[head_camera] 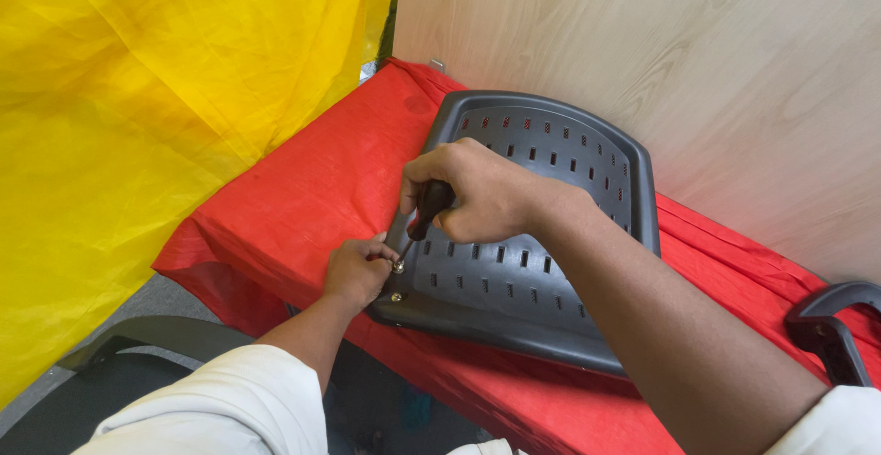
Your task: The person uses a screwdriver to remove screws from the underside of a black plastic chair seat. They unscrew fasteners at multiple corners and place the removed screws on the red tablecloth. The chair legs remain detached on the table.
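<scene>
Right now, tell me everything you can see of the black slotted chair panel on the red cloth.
The black chair panel looks like moulded plastic, curved, with a raised rim and rows of small slots. It lies flat on the red cloth, beside the pale wood board. A metal screw sits near its lower left corner. The left hand steadies that edge; the right hand rests over it, holding a screwdriver whose tip meets a second fastener there.

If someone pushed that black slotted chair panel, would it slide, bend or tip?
The black chair panel looks like rigid moulded plastic, so it would probably not flop. It is curved and overhangs the red cloth, so it may rock. The left hand steadies its corner while the right hand grips the screwdriver.
</scene>
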